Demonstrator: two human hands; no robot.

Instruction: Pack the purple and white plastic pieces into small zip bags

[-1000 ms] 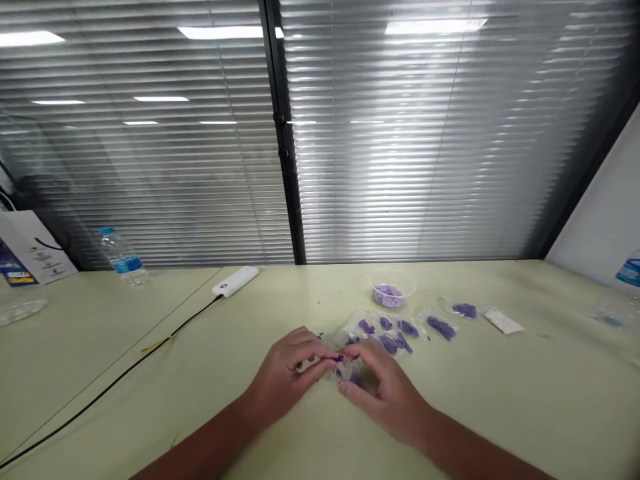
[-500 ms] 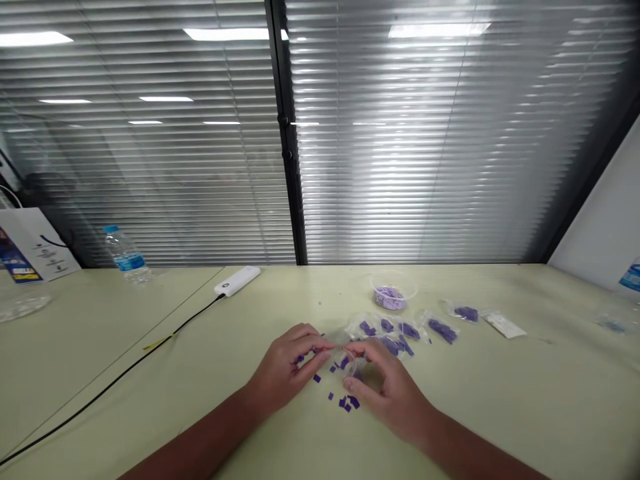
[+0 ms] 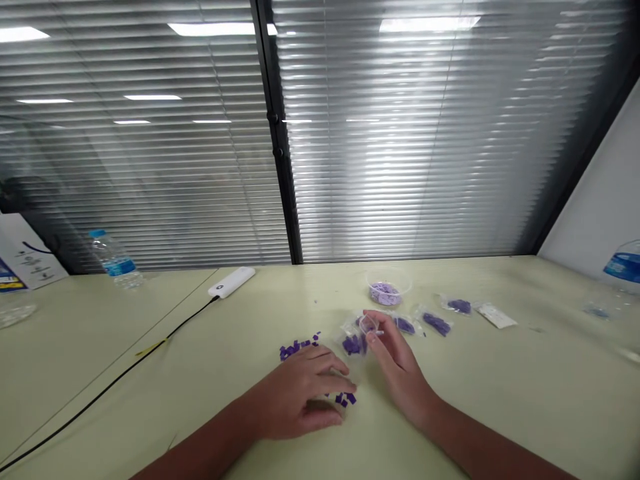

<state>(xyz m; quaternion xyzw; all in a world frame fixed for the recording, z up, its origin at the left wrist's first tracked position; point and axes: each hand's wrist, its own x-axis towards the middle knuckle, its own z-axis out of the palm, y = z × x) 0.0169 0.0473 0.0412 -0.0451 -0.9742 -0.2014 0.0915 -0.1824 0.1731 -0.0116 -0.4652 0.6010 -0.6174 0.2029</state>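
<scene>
My left hand [image 3: 310, 393] reaches low over the table with its fingers and thumb apart, nothing visible between them. Small dark purple square pieces [image 3: 345, 399] lie by its fingertips, partly hidden under it. A further pile of purple pieces [image 3: 295, 349] spreads just beyond the knuckles. Between thumb and fingers, my right hand [image 3: 397, 363] grips a small clear plastic container [image 3: 369, 325]. It is held over clear bags of purple pieces [image 3: 351, 344]; whether anything is inside it I cannot tell.
Behind the hands stands a clear round tub of light purple bits [image 3: 385, 293]. More purple-filled bags [image 3: 436, 324] and a white packet [image 3: 496, 315] lie to the right. A white power bank [image 3: 231, 283] with a black cable [image 3: 165, 340] and a water bottle [image 3: 117, 261] are at left.
My right hand has moved away and up with the clear container, over the bags. The left hand has come nearer and opened over the loose purple pieces. The view has shifted slightly.
</scene>
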